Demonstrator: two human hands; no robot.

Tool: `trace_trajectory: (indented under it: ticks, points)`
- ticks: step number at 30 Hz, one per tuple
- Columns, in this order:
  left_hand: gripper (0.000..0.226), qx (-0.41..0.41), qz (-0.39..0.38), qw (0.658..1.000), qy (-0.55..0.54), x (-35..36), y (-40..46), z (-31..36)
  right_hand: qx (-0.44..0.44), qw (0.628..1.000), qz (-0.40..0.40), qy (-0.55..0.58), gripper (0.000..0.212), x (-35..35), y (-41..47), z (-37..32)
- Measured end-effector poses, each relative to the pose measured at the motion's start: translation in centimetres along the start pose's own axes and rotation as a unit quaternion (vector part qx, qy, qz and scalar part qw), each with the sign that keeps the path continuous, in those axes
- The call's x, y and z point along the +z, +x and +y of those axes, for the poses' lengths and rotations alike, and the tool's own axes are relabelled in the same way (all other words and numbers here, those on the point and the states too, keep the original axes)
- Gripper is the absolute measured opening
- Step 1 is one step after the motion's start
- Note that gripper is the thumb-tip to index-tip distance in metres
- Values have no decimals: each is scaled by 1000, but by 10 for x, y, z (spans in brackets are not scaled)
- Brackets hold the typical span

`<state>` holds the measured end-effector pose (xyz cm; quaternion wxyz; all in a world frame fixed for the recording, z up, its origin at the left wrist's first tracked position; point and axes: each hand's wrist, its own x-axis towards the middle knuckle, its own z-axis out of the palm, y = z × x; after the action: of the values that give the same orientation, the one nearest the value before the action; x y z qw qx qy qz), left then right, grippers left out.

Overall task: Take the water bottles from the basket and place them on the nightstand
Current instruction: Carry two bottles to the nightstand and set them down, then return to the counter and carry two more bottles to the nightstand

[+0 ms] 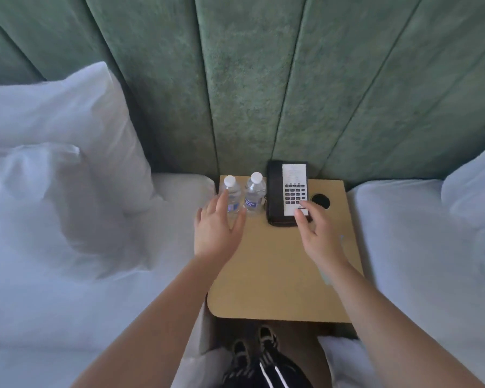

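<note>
Bottles [242, 196], phone [287, 193] rearward; front seemingly clear.

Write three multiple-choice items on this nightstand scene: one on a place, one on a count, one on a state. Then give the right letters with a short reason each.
1. Where do the water bottles stand on the nightstand?
A. left of the phone
B. right of the phone
C. at the front edge

2. How many bottles are on the nightstand?
A. one
B. two
C. four

3. What is the state of the left hand?
A. closed around a bottle
B. open, fingers spread, holding nothing
C. flat on the bed

Answers:
1 A: both bottles stand at the back left corner, with the phone to their right.
2 B: two white caps show side by side.
3 B: the left hand's fingers are spread just in front of the bottles; the right hand is open too, over the phone.
</note>
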<state>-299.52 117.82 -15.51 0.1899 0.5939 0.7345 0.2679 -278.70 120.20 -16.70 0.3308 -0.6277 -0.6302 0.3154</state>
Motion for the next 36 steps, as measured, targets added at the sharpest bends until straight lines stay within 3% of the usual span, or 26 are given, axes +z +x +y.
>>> trace_trajectory:
  ticks: [6, 12, 21, 27, 36]
  points:
    - [62, 83, -49, 995, 38, 28, -49, 32, 8, 995, 76, -68, 36, -45, -59, 7]
    - [66, 158, -122, 978, 55, 58, -85, 71, 94, 983, 140, -79, 34, -86, -116, 35]
    - [61, 293, -240, 924, 48, 109, -172, 166, 245, 923, 295, -43, 33, -149, -253, 80]
    - [65, 434, -332, 835, 60, 134, -313, 227, 343, 849, 399, -51, 35, -195, -417, 100]
    - [63, 597, -436, 673, 32, 143, -553, 260, 459, 693, 552, -62, 32, -213, -678, 99]
